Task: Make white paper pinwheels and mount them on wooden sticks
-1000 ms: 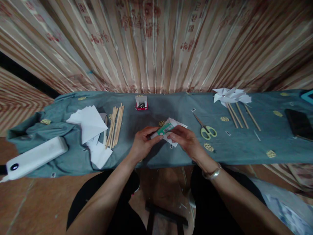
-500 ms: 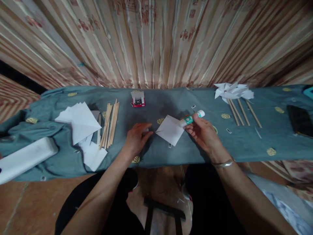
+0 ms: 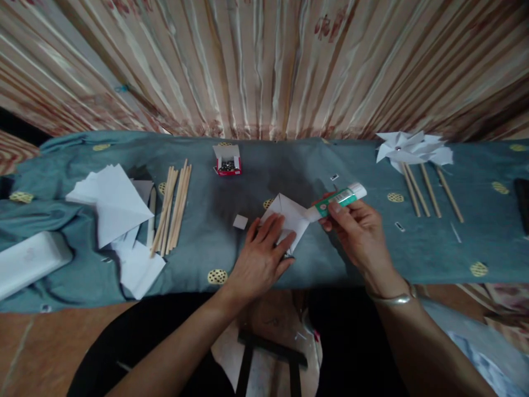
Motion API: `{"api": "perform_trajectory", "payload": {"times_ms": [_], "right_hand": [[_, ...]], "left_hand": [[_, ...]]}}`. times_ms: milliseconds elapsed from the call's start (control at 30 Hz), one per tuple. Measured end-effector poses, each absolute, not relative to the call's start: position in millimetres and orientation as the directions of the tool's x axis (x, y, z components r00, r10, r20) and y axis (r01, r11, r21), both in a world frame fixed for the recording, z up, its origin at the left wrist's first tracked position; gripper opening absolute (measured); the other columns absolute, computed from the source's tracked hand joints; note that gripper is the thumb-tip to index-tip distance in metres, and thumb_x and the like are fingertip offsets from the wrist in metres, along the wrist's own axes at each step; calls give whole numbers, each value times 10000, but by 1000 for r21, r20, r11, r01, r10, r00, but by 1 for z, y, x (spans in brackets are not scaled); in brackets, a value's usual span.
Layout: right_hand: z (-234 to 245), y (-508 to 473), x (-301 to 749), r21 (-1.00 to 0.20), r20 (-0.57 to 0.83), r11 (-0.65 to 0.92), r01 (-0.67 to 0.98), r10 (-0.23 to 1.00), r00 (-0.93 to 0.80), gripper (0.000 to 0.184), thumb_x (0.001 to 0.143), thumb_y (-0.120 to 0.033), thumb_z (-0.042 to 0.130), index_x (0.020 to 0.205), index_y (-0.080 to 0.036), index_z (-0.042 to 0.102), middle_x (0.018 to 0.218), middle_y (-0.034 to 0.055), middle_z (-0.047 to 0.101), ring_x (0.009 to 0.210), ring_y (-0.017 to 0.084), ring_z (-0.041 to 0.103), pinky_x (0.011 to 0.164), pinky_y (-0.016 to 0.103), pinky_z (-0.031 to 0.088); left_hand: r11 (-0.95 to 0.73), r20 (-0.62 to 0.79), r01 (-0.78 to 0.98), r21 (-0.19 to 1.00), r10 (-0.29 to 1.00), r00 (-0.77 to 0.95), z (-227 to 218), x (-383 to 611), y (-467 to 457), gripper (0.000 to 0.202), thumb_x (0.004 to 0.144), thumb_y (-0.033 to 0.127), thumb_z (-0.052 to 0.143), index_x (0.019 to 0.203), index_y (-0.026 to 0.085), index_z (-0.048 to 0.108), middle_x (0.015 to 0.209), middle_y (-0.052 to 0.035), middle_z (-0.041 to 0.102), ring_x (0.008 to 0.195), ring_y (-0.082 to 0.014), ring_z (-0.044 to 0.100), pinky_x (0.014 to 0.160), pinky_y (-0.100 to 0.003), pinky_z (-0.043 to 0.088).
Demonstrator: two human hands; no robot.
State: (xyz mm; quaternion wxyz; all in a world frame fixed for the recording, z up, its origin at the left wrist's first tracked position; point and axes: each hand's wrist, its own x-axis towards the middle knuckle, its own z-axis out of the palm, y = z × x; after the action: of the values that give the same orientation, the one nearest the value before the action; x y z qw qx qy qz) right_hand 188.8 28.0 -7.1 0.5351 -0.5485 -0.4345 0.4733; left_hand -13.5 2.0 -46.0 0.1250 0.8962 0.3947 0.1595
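My left hand (image 3: 264,258) lies on a white square of paper (image 3: 288,212), its fingers apart and pressing on the sheet. Creases or slits run in from the paper's corners. In my right hand (image 3: 357,234) is a green and white glue stick (image 3: 338,199), held at a slant with its tip at the paper's right corner. A small white square piece (image 3: 240,221) lies on the cloth left of the paper; I cannot tell what it is made of.
Left on the grey-green cloth (image 3: 198,204) are wooden sticks (image 3: 181,207), white paper sheets (image 3: 122,198) and a white case (image 3: 35,262). A red box of metal pins (image 3: 227,164) stands behind. Paper pinwheels on sticks (image 3: 413,148) lie to the right, a dark phone (image 3: 521,204) beyond.
My left hand has moved right onto the paper, and a small white piece now lies where its fingers were. The glue stick stays in my right hand at the paper's right corner.
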Motion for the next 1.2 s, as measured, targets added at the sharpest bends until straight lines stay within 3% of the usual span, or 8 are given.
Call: {"api": "perform_trajectory", "payload": {"times_ms": [133,267,633,867,1200], "right_hand": [[-13,26,179,-944,54,10,328,991,126,271,793,-443,725,942,-226,664,881,28,731,814,195,672,775,357,545],[-20,27,173,-851,83,52,522,996,36,288,848,-417,668,1041,-204,650,937,53,736,857,218,684,804,376,536],[-25,32,168,-754,115,76,653,993,17,296,864,-438,630,1030,-194,653,889,53,735,783,213,685,722,347,525],[-25,35,164,-719,121,71,692,992,23,265,863,-441,633,967,-196,638,818,37,724,725,201,675,635,306,501],[-21,37,158,-687,134,111,718,991,-25,216,868,-415,618,901,-202,604,813,36,696,722,193,654,694,324,513]], "left_hand": [[-641,183,671,372,760,624,-50,-15,3,476,917,423,582,1347,222,549,1530,-186,386,1448,-369,303,1129,-602,311],[-633,183,664,398,764,619,-51,-15,3,493,913,436,582,1357,227,540,1560,-196,325,1466,-401,250,1123,-619,321],[-616,186,662,428,776,603,-53,-15,2,509,912,449,580,1372,245,510,1579,-171,308,1484,-373,223,1139,-627,305],[-612,207,682,400,786,583,-51,-16,1,443,906,438,594,1297,230,587,1501,-185,430,1439,-376,328,1135,-622,309],[-606,183,683,408,787,589,-49,-16,2,440,911,420,593,1309,232,579,1510,-173,425,1439,-385,324,1135,-636,299]]}}
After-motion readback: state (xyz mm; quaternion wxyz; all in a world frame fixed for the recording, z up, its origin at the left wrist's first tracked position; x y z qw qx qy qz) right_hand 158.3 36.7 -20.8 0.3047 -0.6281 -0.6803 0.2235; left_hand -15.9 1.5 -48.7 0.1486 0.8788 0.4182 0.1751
